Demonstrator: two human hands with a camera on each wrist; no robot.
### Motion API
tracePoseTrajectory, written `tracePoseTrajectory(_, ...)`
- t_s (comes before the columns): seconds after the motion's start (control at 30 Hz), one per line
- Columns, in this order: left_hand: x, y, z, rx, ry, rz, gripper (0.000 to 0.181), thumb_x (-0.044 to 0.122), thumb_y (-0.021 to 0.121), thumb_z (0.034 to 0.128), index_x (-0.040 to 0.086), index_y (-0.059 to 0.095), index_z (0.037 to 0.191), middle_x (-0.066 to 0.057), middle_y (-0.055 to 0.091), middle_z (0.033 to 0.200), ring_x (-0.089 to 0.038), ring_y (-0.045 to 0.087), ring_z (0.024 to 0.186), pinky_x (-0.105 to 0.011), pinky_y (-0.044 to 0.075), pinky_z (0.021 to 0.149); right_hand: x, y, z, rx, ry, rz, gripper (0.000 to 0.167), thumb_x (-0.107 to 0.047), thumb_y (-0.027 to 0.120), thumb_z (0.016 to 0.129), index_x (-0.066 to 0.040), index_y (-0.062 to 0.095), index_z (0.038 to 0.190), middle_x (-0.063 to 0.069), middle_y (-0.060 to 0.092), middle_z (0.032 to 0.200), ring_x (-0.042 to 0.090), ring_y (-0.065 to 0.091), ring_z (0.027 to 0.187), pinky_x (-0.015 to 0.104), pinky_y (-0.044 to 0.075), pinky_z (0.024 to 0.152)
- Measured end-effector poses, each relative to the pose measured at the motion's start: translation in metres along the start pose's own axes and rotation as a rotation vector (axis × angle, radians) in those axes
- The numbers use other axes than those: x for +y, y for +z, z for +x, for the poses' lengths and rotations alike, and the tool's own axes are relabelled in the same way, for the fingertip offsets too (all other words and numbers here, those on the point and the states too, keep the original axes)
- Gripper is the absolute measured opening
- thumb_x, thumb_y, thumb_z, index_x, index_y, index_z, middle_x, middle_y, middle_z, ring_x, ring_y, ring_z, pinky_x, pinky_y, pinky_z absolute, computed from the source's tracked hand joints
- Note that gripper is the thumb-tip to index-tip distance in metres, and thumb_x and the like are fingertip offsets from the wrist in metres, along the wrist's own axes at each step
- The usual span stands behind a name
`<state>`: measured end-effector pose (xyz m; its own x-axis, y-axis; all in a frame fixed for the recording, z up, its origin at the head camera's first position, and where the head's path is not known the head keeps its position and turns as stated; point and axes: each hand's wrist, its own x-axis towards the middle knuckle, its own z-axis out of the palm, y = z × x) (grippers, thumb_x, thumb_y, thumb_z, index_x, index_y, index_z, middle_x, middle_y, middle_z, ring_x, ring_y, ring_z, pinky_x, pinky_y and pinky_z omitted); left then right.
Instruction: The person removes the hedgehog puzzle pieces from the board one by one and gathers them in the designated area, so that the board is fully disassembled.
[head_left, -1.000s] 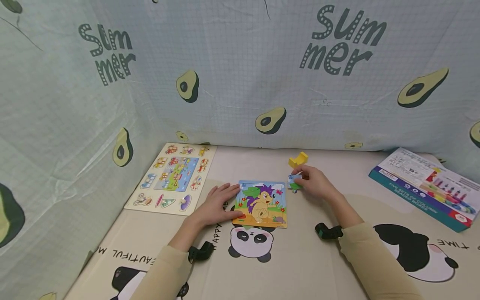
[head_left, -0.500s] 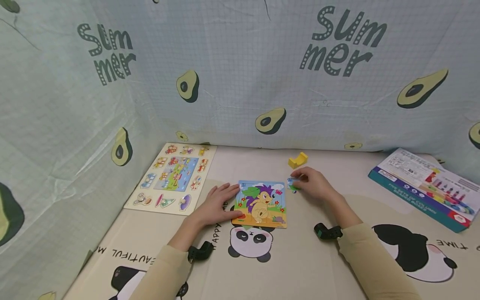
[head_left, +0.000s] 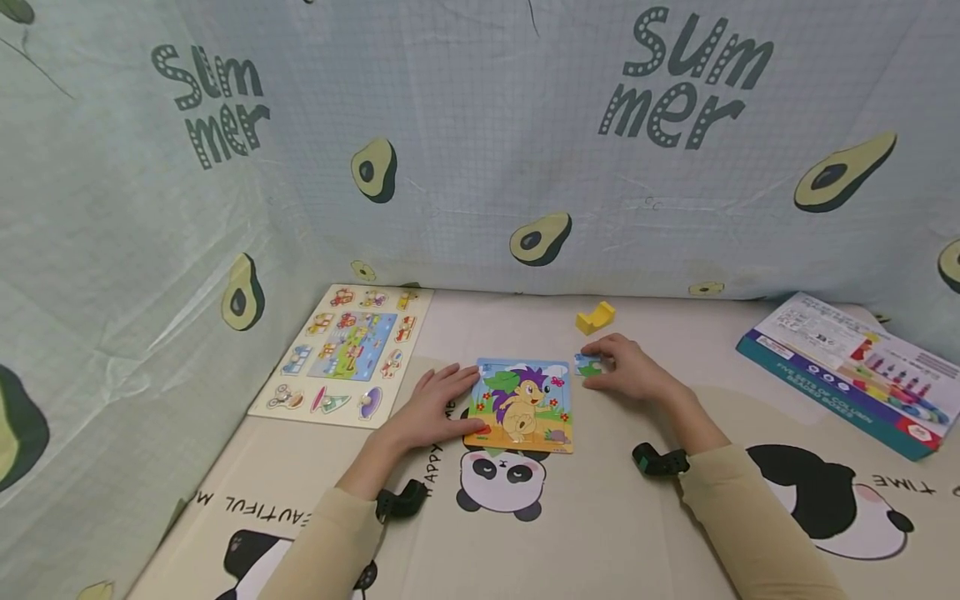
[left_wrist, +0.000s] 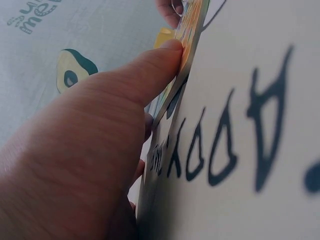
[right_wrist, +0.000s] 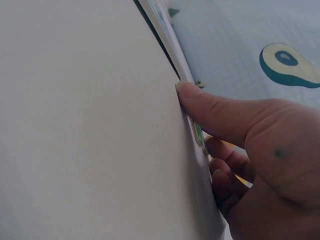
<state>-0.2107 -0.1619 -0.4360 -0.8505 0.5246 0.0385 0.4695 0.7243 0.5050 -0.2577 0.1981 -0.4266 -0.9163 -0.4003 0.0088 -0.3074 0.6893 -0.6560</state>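
Note:
A square hedgehog puzzle [head_left: 525, 407] lies flat on the table. My left hand [head_left: 431, 408] rests at its left side, fingers straight, the thumb [left_wrist: 167, 52] on its lower left edge in the left wrist view. Just right of the puzzle's upper right corner lies a small blue and green puzzle piece [head_left: 588, 365]. The thumb and fingers of my right hand [head_left: 633, 371] are curled round that piece at its right side; in the right wrist view, the right hand [right_wrist: 270, 145] has its thumb and fingertips at the piece's edges, low on the table.
A yellow curved block [head_left: 596, 318] stands behind the right hand. A wooden board with vehicle pictures [head_left: 300, 392] lies at the back left. At the far right is a flat toy box [head_left: 847, 375]. Cloth with avocado prints hangs behind and on the left.
The right hand's thumb has moved down and away from the fingers, baring more of the small piece. The left hand has stayed at the puzzle's edge.

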Motion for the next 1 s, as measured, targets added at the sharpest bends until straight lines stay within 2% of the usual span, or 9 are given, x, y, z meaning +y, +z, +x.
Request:
tracePoseTrajectory(0.3, -0.0002, 0.0009, 0.0003, -0.011, -0.025, 0.004, 0.086, 0.053, 0.072, 0.0878, 0.012, 0.04, 0.156, -0.003, 0.038, 0.16, -0.028, 0.019, 0.152, -0.051, 0.004, 0.122, 0.0022, 0.0015, -0.0014, 0.013, -0.028, -0.001, 0.048, -0.016, 0.077, 0.09, 0.004, 0.061, 0.131, 0.027, 0.049, 0.135, 0.044, 0.043, 0.125, 0.061, 0.036, 0.107)
tracePoseTrajectory(0.53, 0.0005, 0.001, 0.0004, -0.001, -0.015, -0.001, 0.085, 0.053, 0.072, 0.0876, 0.011, 0.042, 0.155, -0.004, 0.039, 0.159, -0.03, 0.019, 0.151, -0.052, 0.005, 0.121, 0.0017, 0.0015, -0.0011, 0.016, -0.035, -0.014, 0.048, -0.014, 0.076, 0.091, 0.005, 0.061, 0.132, 0.027, 0.049, 0.135, 0.045, 0.043, 0.125, 0.061, 0.036, 0.106)
tracePoseTrajectory(1.0, 0.0013, -0.0017, 0.0006, -0.02, 0.003, 0.016, 0.083, 0.052, 0.07, 0.0902, 0.01, 0.04, 0.156, -0.004, 0.038, 0.16, -0.032, 0.019, 0.151, -0.054, 0.005, 0.121, -0.0018, 0.0015, -0.0014, 0.022, -0.035, -0.017, 0.047, -0.016, 0.076, 0.091, 0.005, 0.062, 0.131, 0.027, 0.05, 0.134, 0.045, 0.043, 0.124, 0.061, 0.037, 0.106)
